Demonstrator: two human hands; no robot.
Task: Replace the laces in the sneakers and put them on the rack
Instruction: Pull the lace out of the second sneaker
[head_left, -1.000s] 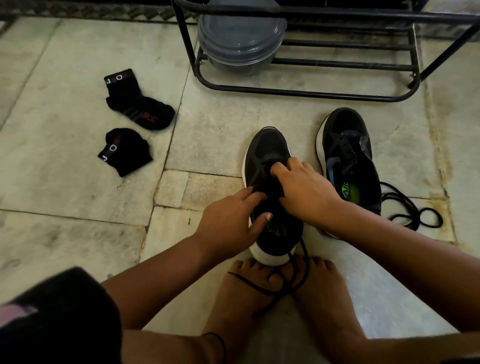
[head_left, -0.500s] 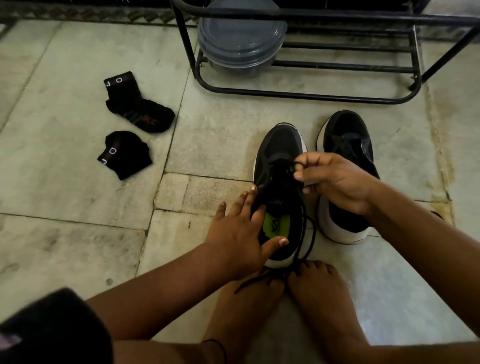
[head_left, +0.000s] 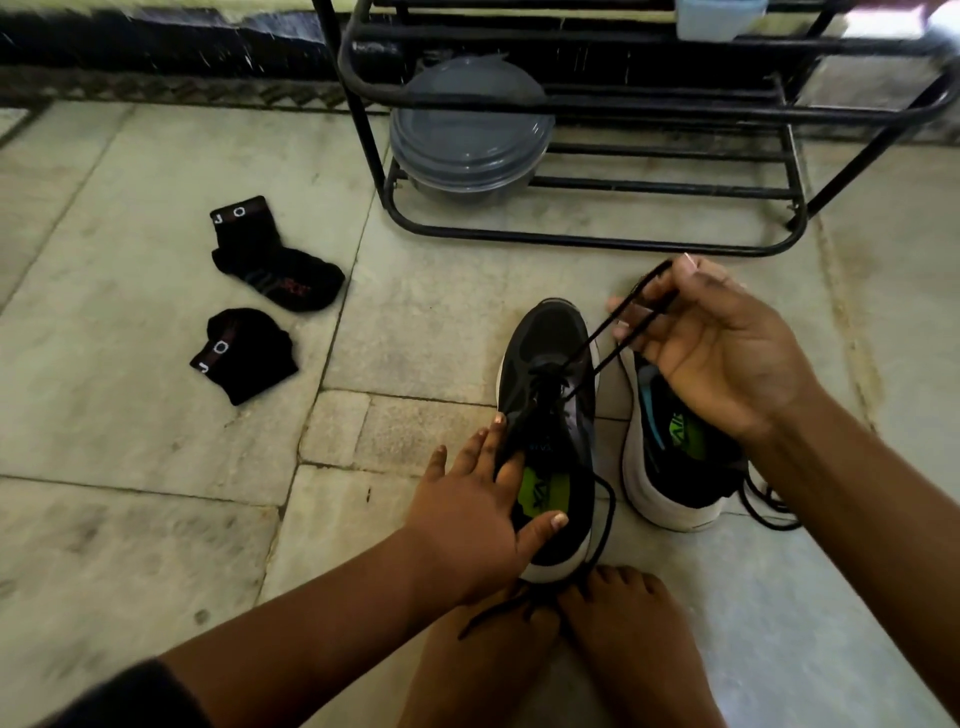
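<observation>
A black sneaker (head_left: 550, 343) with a white sole stands on the stone floor just in front of my bare feet. My left hand (head_left: 478, 514) rests on its collar, fingers straight along the side and thumb across the opening. My right hand (head_left: 711, 343) is raised above it and pinches a loop of the black lace (head_left: 597, 338), drawn taut out of the eyelets. The lace's loose end trails past the heel between my feet. The second black sneaker (head_left: 670, 467) stands to the right, partly hidden by my right wrist. The black metal rack (head_left: 597, 241) is behind both.
Two black socks (head_left: 270, 260) (head_left: 244, 353) lie on the floor to the left. A grey lidded plastic container (head_left: 467, 130) sits on the rack's lowest shelf at its left end. Another black lace (head_left: 769, 509) is coiled on the floor behind the right sneaker's heel.
My right hand has risen up and to the right, drawing the lace out of the sneaker's eyelets. My left hand has stayed on the collar. The view has tilted up toward the rack.
</observation>
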